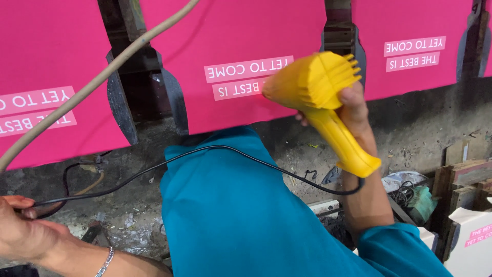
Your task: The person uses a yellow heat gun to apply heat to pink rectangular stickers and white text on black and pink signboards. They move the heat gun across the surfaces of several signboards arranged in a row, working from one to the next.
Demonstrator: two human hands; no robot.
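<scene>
My right hand [359, 110] grips the handle of a yellow hot-air blower [315, 82]. Its nozzle points left at the white printed patch [241, 77] on the middle pink fabric panel [230, 36] and sits almost against it. A thin black cord [205, 150] runs from the blower's handle across teal clothing [230, 210] to my left hand [20, 231] at the lower left. That hand is closed on the cord and has a silver bracelet at the wrist.
More pink panels with white print hang at the left [46, 77] and the right [410, 41]. A beige hose [102, 77] crosses the upper left diagonally. The dirty concrete floor [410, 128] holds debris. Wooden pieces [466, 174], a green object [423, 202] and a white board [474, 241] sit at the right.
</scene>
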